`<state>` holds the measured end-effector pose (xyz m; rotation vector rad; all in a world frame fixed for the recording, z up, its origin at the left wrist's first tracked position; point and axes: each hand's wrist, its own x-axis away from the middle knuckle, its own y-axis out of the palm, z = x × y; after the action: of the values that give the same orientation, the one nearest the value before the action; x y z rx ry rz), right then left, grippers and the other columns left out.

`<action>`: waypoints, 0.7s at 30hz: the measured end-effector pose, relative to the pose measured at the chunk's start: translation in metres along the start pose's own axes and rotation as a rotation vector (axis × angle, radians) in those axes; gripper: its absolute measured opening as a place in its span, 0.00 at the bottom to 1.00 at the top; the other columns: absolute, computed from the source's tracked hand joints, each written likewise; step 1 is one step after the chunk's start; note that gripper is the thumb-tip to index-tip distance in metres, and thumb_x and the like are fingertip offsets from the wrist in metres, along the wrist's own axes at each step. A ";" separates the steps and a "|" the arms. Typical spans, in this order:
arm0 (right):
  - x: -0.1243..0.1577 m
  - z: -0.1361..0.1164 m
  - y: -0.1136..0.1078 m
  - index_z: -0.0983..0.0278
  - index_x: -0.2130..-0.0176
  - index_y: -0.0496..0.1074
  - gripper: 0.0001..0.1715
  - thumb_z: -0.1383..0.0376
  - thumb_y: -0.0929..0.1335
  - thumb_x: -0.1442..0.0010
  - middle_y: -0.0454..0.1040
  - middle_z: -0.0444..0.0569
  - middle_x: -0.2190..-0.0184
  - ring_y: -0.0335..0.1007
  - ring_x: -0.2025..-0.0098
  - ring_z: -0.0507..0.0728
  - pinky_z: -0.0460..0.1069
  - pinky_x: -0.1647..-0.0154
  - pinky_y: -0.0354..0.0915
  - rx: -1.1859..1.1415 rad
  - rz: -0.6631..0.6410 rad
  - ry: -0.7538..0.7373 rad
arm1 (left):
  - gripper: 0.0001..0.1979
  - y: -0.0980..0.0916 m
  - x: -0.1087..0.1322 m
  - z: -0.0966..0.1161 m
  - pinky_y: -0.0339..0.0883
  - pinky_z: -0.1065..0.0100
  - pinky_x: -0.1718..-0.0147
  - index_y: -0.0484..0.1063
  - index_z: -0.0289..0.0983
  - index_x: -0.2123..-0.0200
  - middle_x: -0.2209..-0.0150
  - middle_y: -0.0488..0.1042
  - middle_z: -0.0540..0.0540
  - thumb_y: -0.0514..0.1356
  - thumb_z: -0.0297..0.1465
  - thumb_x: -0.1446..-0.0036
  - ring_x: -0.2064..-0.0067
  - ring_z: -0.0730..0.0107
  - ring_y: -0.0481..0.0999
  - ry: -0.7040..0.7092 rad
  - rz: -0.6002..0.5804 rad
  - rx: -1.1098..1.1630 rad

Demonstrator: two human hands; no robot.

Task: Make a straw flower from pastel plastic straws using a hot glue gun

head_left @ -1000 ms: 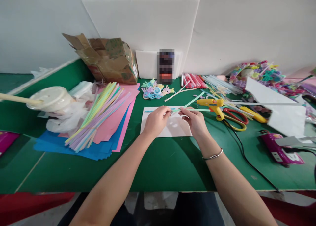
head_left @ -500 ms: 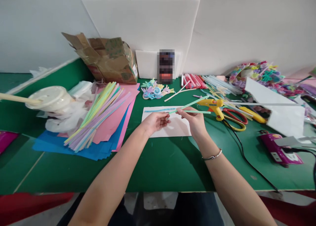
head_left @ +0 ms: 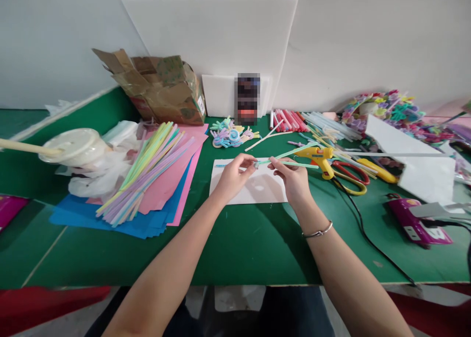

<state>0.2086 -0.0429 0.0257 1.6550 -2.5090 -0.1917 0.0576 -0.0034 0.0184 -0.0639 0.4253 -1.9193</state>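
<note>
A pale green pipe cleaner (head_left: 297,164) is bent double, its two legs spreading to the right. My left hand (head_left: 235,174) pinches its left end between thumb and fingertips. Close to that end, my right hand (head_left: 293,181) grips the same stem with thumb and forefinger. Both hands are just above a white sheet (head_left: 253,192) lying on the green table. A blue pipe cleaner (head_left: 220,166) lies along the sheet's far edge, partly hidden behind my left hand.
Left of the sheet, a bundle of pastel pipe cleaners (head_left: 147,172) rests on coloured sheets (head_left: 165,199). A yellow glue gun (head_left: 316,156) and scissors (head_left: 353,174) lie to the right, with a cord (head_left: 358,244) trailing forward. Curled pieces (head_left: 231,135) and a cardboard box (head_left: 165,94) stand behind.
My left hand has moved up and slightly right, closing on the green pipe cleaner's left end. The green legs have shifted a little to the right.
</note>
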 end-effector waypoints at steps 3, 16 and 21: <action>-0.002 0.000 -0.002 0.62 0.82 0.73 0.12 0.58 0.76 0.61 0.74 0.45 0.78 0.68 0.72 0.52 0.48 0.71 0.61 -0.056 0.017 0.059 | 0.09 0.002 0.004 -0.003 0.65 0.65 0.60 0.68 0.39 0.58 0.61 0.75 0.46 0.60 0.29 0.43 0.57 0.64 0.75 0.311 0.092 -0.465; -0.001 0.001 -0.002 0.62 0.81 0.74 0.13 0.57 0.76 0.63 0.73 0.45 0.78 0.68 0.72 0.52 0.47 0.72 0.60 -0.103 -0.018 0.163 | 0.07 -0.001 0.005 -0.005 0.64 0.68 0.65 0.69 0.39 0.68 0.70 0.75 0.47 0.53 0.29 0.38 0.65 0.68 0.74 0.432 0.178 -0.550; 0.000 0.002 -0.001 0.61 0.81 0.74 0.12 0.57 0.75 0.61 0.74 0.44 0.77 0.68 0.70 0.52 0.47 0.70 0.60 -0.086 -0.051 0.104 | 0.06 -0.001 0.000 -0.002 0.66 0.69 0.64 0.66 0.39 0.73 0.72 0.74 0.50 0.54 0.27 0.43 0.68 0.71 0.74 0.154 0.120 -0.140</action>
<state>0.2093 -0.0429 0.0235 1.6520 -2.3517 -0.2097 0.0564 -0.0029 0.0166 0.0182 0.6529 -1.7802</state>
